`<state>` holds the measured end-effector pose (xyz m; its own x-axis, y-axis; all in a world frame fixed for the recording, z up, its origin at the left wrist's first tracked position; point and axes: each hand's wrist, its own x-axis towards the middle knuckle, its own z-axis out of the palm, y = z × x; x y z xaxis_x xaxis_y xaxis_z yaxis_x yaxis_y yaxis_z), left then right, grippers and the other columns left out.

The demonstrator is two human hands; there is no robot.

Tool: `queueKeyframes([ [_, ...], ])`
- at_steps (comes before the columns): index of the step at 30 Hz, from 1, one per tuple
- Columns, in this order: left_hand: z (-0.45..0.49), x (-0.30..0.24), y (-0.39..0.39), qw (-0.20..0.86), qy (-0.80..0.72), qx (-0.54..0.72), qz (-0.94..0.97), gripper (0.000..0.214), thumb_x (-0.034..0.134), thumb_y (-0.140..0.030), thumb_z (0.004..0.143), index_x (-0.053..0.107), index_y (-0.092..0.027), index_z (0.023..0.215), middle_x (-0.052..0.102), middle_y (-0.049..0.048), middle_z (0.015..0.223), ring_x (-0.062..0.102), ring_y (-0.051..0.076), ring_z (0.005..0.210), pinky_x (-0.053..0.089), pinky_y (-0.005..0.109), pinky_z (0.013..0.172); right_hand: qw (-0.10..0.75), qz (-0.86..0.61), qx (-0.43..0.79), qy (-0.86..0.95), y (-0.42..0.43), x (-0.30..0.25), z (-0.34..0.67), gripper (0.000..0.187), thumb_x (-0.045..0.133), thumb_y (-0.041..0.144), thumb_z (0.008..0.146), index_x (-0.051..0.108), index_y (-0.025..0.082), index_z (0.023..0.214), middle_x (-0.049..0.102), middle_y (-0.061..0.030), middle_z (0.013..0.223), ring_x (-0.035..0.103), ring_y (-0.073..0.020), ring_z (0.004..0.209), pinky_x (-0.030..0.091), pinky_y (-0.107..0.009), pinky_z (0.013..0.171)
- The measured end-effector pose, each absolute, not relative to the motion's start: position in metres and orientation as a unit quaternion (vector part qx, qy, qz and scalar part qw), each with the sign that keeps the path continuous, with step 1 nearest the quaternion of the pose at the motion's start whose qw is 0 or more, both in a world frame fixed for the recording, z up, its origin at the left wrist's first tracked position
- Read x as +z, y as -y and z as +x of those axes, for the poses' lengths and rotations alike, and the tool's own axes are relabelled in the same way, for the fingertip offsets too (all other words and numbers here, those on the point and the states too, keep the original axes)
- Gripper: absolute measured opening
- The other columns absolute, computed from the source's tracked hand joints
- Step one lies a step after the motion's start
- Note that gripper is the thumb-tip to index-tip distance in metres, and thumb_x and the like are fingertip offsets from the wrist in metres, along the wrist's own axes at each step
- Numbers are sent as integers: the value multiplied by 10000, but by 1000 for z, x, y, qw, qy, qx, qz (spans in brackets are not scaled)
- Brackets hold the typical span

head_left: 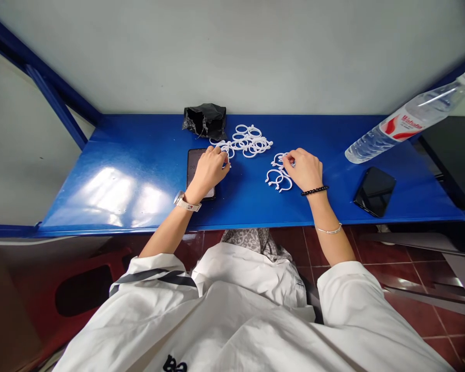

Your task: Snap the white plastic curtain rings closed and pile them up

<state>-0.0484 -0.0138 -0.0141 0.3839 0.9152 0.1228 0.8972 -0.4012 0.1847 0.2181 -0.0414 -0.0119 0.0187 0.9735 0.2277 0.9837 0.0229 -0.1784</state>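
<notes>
My left hand point(210, 168) is closed, with its fingertips pinched on a white plastic ring at the near left edge of a loose pile of white rings point(251, 140). Under that hand and wrist lies a phone point(192, 163), partly covered. To the right, my right hand point(305, 166) has thumb and fingers pinched together on another white ring point(278, 159), whose far side they hide. Just below it, several open white rings point(279, 180) with small knobbed ends lie overlapping on the blue table.
A crumpled black plastic bag point(205, 120) gapes at the back, behind the phone. At the right a water bottle point(403, 123) stands, and a dark phone point(375, 191) lies near the front edge of the blue table point(147, 139). A pale wall rises behind.
</notes>
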Motion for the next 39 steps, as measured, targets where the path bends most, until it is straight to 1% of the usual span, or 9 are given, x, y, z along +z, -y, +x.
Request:
queueKeyframes([
  [9, -50, -13, 19, 27, -516, 54, 855, 135, 549, -154, 878, 667, -145, 942, 670, 168, 1033, 585, 350, 1085, 481, 437, 859, 174, -683, -17, 709, 43, -10, 216, 262, 479, 274, 985, 692, 170, 874, 704, -119, 937, 637, -249, 814, 318, -309, 586],
  [13, -50, -15, 15, 47, -484, 84, 870, 178, 473, -129, 924, 635, -157, 854, 672, 153, 937, 614, 302, 999, 470, 390, 821, 206, -644, -15, 736, 42, -10, 215, 258, 461, 250, 981, 693, 181, 889, 705, -120, 938, 633, -255, 854, 409, -325, 645],
  [17, -46, -13, 15, 216, -398, 164, 877, 155, 482, -200, 962, 595, -167, 861, 669, 64, 786, 612, 177, 723, 442, 282, 696, 274, -539, 5, 796, 45, -7, 209, 264, 441, 252, 997, 698, 200, 973, 715, -122, 1035, 647, -274, 999, 514, -390, 834],
  [21, -38, -7, 24, 399, -304, 214, 838, 267, 477, -358, 993, 609, -154, 885, 691, 38, 800, 612, 127, 672, 461, 240, 683, 311, -407, 72, 856, 51, -11, 197, 265, 492, 309, 1002, 683, 209, 1156, 695, -127, 1215, 660, -270, 1072, 547, -429, 909],
  [23, -34, -5, 29, 435, -281, 216, 828, 324, 472, -403, 991, 625, -146, 867, 683, 41, 786, 601, 125, 660, 461, 238, 667, 311, -366, 112, 870, 52, -16, 192, 298, 510, 355, 1010, 660, 213, 1224, 690, -132, 1247, 677, -254, 1006, 560, -422, 883],
  [25, -33, -3, 31, 450, -280, 210, 821, 366, 477, -434, 986, 642, -141, 841, 660, 32, 737, 580, 122, 640, 448, 235, 649, 305, -350, 142, 874, 53, -21, 189, 329, 508, 416, 1024, 655, 208, 1232, 729, -122, 1132, 682, -230, 872, 562, -396, 830],
  [28, -33, 0, 33, 462, -299, 211, 808, 442, 460, -480, 996, 670, -133, 819, 634, 23, 694, 561, 116, 635, 441, 236, 655, 308, -359, 155, 867, 52, -26, 189, 379, 463, 479, 1046, 684, 188, 1146, 749, -91, 930, 662, -201, 740, 535, -342, 758],
  [34, -31, 1, 34, 547, -293, 225, 752, 369, 655, -477, 895, 698, -122, 987, 727, 75, 888, 624, 124, 718, 485, 242, 672, 366, -390, 150, 832, 53, -26, 188, 408, 472, 503, 1044, 705, 182, 949, 736, -61, 816, 619, -159, 630, 462, -282, 637],
  [39, -24, -10, 34, 558, -348, 284, 698, 443, 712, -557, 830, 704, -121, 909, 735, 79, 833, 599, 118, 653, 477, 242, 621, 390, -415, 211, 795, 55, -25, 183, 441, 491, 584, 1014, 645, 200, 860, 686, -22, 710, 577, -135, 548, 443, -274, 581],
])
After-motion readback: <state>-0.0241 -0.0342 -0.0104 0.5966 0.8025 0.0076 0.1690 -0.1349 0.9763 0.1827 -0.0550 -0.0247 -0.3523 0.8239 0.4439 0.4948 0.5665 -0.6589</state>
